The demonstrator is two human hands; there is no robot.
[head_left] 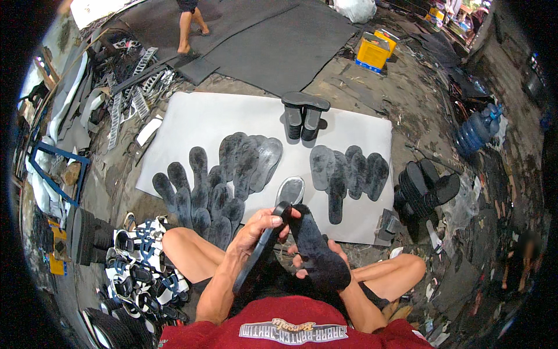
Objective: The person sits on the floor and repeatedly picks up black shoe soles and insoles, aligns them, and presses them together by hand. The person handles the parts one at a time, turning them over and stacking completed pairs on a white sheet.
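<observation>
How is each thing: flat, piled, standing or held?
Left fingers: closed on a dark sole, edge-on
Right fingers: holding another dark sole, broad face showing
White sheet: spread flat
Left sole group: flat, overlapping
Right sole group: flat, overlapping
White straps: heaped
Yellow containers: standing
Blue jug: tilt unclear

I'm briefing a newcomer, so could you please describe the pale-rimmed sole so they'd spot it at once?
Find the white sheet. Between its left and right groups of dark soles, just beyond the left hand, lies one sole. Unlike its neighbours, it has a pale rim.
</observation>
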